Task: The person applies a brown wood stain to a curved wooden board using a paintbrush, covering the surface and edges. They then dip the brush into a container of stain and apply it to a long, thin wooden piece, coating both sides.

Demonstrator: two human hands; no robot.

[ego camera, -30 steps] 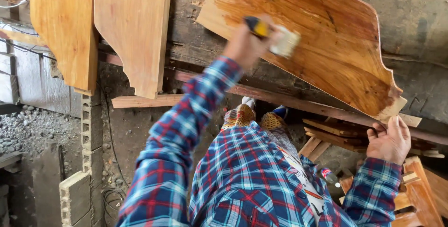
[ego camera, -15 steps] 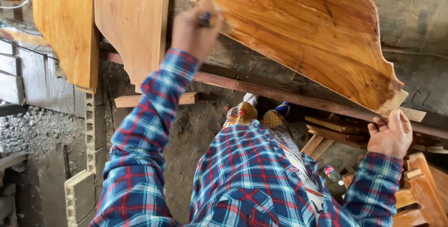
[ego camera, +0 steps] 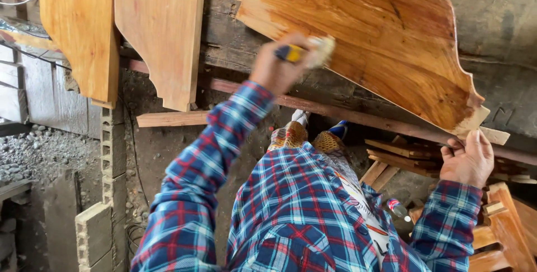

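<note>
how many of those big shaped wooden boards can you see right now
3. One wooden board leans at far left, a second board hangs just right of it, and the large glossy board lies tilted between the left hand and right hand. Others may lie out of frame.

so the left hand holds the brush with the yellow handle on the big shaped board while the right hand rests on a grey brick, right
Not quite. In the head view the right hand grips the lower corner of the shaped board, not a brick. The left hand does hold the yellow-handled brush on that board.
</note>
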